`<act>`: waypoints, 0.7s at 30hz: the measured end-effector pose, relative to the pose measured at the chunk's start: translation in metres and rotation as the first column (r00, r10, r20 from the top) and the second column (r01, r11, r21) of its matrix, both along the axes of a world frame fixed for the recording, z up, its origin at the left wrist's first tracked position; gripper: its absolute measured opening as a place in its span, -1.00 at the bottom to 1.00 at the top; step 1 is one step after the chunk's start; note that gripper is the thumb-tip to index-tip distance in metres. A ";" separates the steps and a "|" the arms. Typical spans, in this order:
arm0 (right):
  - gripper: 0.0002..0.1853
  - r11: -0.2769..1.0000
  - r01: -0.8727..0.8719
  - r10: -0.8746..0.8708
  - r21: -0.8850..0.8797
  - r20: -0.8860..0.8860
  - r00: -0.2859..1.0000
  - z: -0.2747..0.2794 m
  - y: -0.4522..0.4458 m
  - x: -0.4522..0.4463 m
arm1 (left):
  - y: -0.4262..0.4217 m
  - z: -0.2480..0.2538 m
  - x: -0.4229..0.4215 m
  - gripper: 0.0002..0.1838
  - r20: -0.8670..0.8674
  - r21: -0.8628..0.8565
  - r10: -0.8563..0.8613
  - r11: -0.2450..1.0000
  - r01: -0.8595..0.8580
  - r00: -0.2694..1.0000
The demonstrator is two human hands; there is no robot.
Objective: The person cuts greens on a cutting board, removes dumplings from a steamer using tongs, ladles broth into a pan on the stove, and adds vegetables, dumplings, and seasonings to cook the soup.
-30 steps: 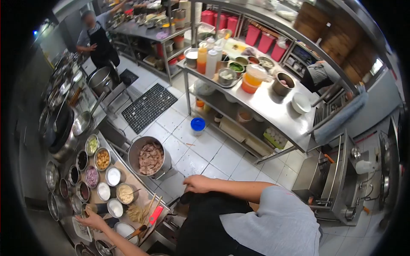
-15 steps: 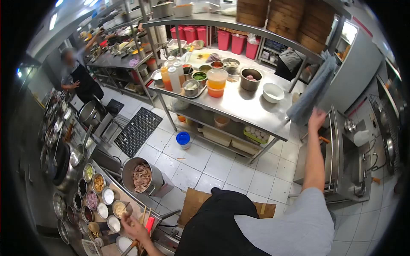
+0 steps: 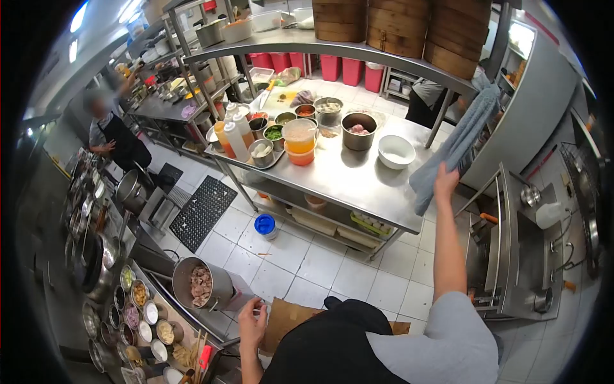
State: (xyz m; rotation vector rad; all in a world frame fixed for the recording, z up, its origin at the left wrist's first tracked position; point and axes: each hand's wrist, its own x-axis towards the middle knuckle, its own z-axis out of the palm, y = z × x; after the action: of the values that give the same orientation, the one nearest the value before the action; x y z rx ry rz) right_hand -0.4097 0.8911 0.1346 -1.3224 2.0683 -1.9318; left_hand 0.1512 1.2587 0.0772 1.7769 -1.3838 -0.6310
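My right hand (image 3: pixel 446 182) is at the lower part of a blue-grey towel (image 3: pixel 455 144) hanging at the right end of the steel table (image 3: pixel 384 195); its fingers are closed on the cloth. My left hand (image 3: pixel 253 317) is raised in front of my apron with bent fingers apart and nothing in it. Just left of it stands a tall pot (image 3: pixel 222 285) of raw meat. On the table, near the towel, sit a white bowl (image 3: pixel 396 152) and a steel pot (image 3: pixel 359 132).
Small tubs of ingredients (image 3: pixel 131 315) crowd the counter at lower left. A blue-lidded bucket (image 3: pixel 265 226) and a black mat (image 3: pixel 203 213) are on the tiled floor. An oven (image 3: pixel 495 256) stands at right. One person (image 3: pixel 114 137) is at upper left, another (image 3: pixel 427 100) behind the table.
My right hand has gone from in front of my body out to the towel. My left hand has left the ingredient tubs and moved right. The view has turned right.
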 end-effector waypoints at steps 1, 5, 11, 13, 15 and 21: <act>-0.57 0.999 0.004 -0.004 -0.054 0.012 1.000 -0.014 0.009 0.016 | -0.006 -0.003 -0.012 -0.73 0.007 0.024 -0.018 1.000 0.017 1.000; -0.64 0.993 -0.119 0.118 0.005 0.069 0.991 -0.081 0.016 0.018 | -0.019 -0.003 -0.053 -0.70 -0.011 0.166 -0.066 0.984 0.067 0.998; -0.72 0.972 -0.234 0.228 0.023 0.150 0.962 -0.129 0.030 0.010 | -0.034 -0.004 -0.077 -0.68 -0.005 0.296 -0.119 0.948 0.115 0.993; -0.72 0.964 -0.265 0.258 0.026 0.149 0.954 -0.154 0.025 0.008 | -0.041 0.003 -0.082 -0.68 -0.003 0.334 -0.098 0.938 0.094 0.995; -0.72 0.963 -0.257 0.244 0.078 0.144 0.959 -0.179 0.019 0.009 | -0.044 0.005 -0.085 -0.67 0.000 0.345 -0.095 0.934 0.089 0.996; -0.61 0.911 -0.386 0.354 0.146 0.203 0.913 -0.168 0.024 0.052 | -0.042 0.001 -0.093 -0.65 0.032 0.305 -0.096 0.949 0.082 0.995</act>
State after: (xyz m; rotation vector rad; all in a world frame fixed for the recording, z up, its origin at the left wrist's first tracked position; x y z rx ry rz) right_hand -0.3578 0.9149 -0.0338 -1.3363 1.7132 -1.5910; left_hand 0.0582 1.2168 0.0786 1.9866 -1.4672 -0.8967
